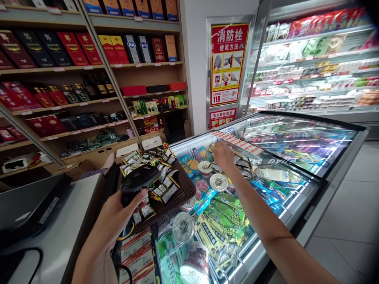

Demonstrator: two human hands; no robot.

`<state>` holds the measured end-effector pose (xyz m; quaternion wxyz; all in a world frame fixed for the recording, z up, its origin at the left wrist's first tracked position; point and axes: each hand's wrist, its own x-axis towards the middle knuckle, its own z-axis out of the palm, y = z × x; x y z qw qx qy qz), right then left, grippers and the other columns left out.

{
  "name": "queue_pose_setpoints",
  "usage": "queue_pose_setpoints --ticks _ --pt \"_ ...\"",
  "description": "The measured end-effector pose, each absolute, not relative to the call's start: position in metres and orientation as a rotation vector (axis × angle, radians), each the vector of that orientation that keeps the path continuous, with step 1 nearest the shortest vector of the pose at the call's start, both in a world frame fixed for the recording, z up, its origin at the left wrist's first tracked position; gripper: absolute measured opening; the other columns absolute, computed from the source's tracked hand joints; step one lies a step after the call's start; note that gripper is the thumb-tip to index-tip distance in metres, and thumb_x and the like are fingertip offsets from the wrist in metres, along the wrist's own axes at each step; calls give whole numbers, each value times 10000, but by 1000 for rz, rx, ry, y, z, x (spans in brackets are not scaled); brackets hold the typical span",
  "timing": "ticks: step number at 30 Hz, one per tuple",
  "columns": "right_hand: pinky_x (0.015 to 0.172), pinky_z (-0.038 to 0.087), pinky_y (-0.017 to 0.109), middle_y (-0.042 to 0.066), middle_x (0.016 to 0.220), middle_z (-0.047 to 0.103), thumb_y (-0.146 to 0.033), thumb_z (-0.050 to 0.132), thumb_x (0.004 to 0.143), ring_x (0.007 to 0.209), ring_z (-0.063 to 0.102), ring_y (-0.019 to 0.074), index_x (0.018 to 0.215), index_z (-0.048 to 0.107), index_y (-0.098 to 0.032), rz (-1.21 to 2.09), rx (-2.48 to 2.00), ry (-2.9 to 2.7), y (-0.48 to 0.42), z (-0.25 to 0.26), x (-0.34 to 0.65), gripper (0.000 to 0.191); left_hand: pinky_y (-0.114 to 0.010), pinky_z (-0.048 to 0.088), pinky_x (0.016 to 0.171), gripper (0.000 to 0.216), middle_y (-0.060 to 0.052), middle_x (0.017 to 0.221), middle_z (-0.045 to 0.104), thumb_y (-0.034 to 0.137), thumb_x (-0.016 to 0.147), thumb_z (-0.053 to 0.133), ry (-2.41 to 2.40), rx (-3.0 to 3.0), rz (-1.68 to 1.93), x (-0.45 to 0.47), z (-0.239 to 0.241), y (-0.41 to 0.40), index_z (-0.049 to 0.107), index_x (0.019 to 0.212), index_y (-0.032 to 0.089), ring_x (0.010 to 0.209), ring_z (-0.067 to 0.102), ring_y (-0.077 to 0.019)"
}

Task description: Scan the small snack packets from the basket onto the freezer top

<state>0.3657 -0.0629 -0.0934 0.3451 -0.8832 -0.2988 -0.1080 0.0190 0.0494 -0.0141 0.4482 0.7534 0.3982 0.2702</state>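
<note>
My left hand [117,217] is wrapped round the handle of a black barcode scanner [139,180], held over a dark wicker basket [185,193] filled with several small black-and-gold snack packets [166,185]. My right hand [222,154] reaches far into an open chest freezer [308,209], its fingers down among small dark wrapped ice creams [241,163]. Whether it holds any of them is hidden. Round ice cream cups [218,182] and green and blue packs lie just below that hand.
A grey checkout counter [68,225] with a black monitor [26,209] is at the left. Wooden shelves [89,67] of boxed bottles fill the back wall. A red fire-hydrant sign [228,63] hangs on a pillar. A chilled display case [319,63] stands at the right above tiled floor [352,221].
</note>
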Motion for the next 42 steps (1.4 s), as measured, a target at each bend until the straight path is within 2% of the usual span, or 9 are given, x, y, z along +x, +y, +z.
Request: queue_pose_setpoints --ticks 4,8,12,17,20,24,31,37,42 --pt "956 477 395 124 1239 635 -405 470 1011 1129 599 265 1194 644 -211 -68 -2000 -1415 -23 -107 285 318 -278 471 594 612 -40 770 728 694 600 784 993 1842 654 20 -11 50 704 900 167 688 672 -223" --pt "1056 422 402 71 1480 511 -458 410 1030 1276 544 245 1324 625 -318 51 -1781 -1993 -8 -126 247 390 -275 485 606 632 -55 757 736 713 593 777 1017 1863 593 20 -6 48 704 885 156 701 682 -229" --pt "1002 439 384 63 1366 616 -440 437 1022 1383 445 252 1211 697 -332 166 -1801 -2196 -5 -128 250 340 -268 483 594 627 -42 752 734 693 579 799 998 1817 643 21 -6 44 709 903 163 686 674 -220" --pt "946 437 402 103 1223 657 -364 478 1002 1276 523 286 1057 754 -277 230 -1924 -2042 -2 -126 253 294 -267 452 563 641 -49 736 725 722 603 765 979 1777 677 21 -8 40 703 902 158 634 651 -206" --pt "842 445 308 67 1010 703 -279 590 940 1004 641 212 947 769 -221 370 -1861 -1846 3 -132 254 188 -272 450 571 649 -53 718 723 752 603 743 992 1824 657 21 -8 40 703 867 160 644 656 -217" --pt "646 396 229 -17 752 675 -142 752 761 716 612 135 837 728 -192 586 -1723 -1604 6 -140 258 94 -286 457 581 694 -63 717 732 810 590 699 1010 1880 665 21 -8 40 703 846 165 657 661 -233" --pt "671 404 237 2 823 599 -146 538 819 749 550 137 817 610 -200 193 -1448 -1262 -2 -123 275 90 -280 442 552 665 -59 699 729 782 584 731 990 1898 602 21 -7 42 692 851 174 636 643 -228" --pt "560 351 234 -32 668 534 -316 573 805 564 450 117 794 579 -215 68 -1442 -900 -29 -92 308 102 -272 423 556 611 -41 650 704 744 650 716 926 1886 575 28 -12 37 684 853 169 618 607 -203" --pt "563 352 234 -20 668 547 -311 567 782 605 487 128 765 574 -214 -45 -1488 -836 -45 -74 316 98 -271 426 551 584 -43 678 711 706 666 733 836 1911 458 38 -19 33 679 887 168 639 629 -211"
